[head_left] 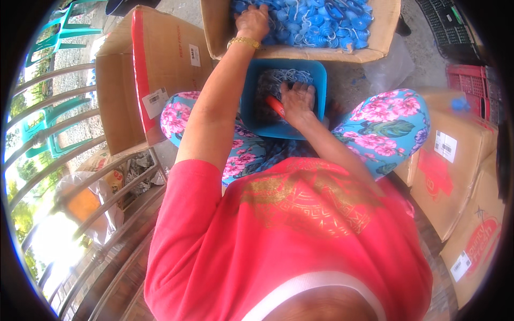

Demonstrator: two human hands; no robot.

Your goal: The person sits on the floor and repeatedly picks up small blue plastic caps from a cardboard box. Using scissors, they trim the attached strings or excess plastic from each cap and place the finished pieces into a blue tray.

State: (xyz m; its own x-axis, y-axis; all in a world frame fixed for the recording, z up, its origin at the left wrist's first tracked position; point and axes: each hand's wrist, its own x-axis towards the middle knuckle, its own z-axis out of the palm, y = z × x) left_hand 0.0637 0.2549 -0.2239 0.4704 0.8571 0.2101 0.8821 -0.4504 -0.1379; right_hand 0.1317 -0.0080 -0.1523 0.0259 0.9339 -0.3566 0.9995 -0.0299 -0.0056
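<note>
My left hand [252,22], with a gold bracelet at the wrist, reaches over the left wall of a cardboard box [326,53] full of blue plastic pieces [316,24] with pale strings. Its fingers are curled down among the pieces; what they hold is hidden. Inside a blue plastic bin [318,72] between my knees is my right hand [298,101], closed round a tool with an orange-red handle [276,106]. The tool's working end does not show. Under and around that hand, the bin contains a heap of whitish strings [278,76].
A tall open cardboard box [166,69] stands on the left, beside a metal railing [59,88]. Closed cartons [441,171] line the right, with a red crate [471,88] behind them. A clear plastic bag [393,67] lies near the box of pieces. Green chairs [64,27] are outside.
</note>
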